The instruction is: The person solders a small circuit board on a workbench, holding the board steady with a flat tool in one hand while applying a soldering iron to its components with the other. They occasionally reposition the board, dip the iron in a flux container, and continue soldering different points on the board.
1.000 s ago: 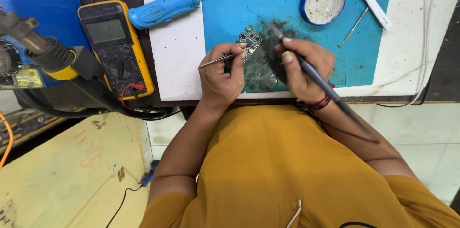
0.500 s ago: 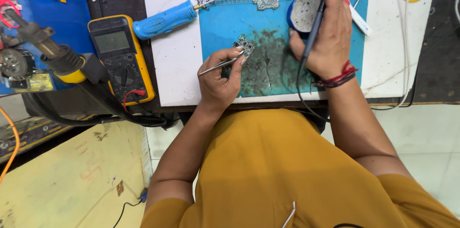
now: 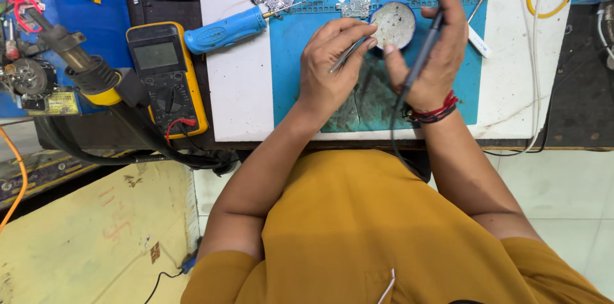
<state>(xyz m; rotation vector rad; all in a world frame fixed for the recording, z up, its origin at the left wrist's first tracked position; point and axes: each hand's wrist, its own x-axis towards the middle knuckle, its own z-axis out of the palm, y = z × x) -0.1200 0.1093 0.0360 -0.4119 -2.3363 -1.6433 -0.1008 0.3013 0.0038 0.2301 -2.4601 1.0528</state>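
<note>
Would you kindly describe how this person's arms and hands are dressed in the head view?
Both forearms are bare, as are the left hand and the right hand. A mustard-yellow short-sleeved shirt covers the shoulders. Red thread bands circle the right wrist. No gloves or rings are visible.

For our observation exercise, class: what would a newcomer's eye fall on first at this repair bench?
Two hands meet over the blue work mat: the right hand holds a dark soldering iron upright, and the left hand pinches metal tweezers beside a round tin. Left of the mat lie a yellow multimeter and a blue-handled screwdriver.
</note>
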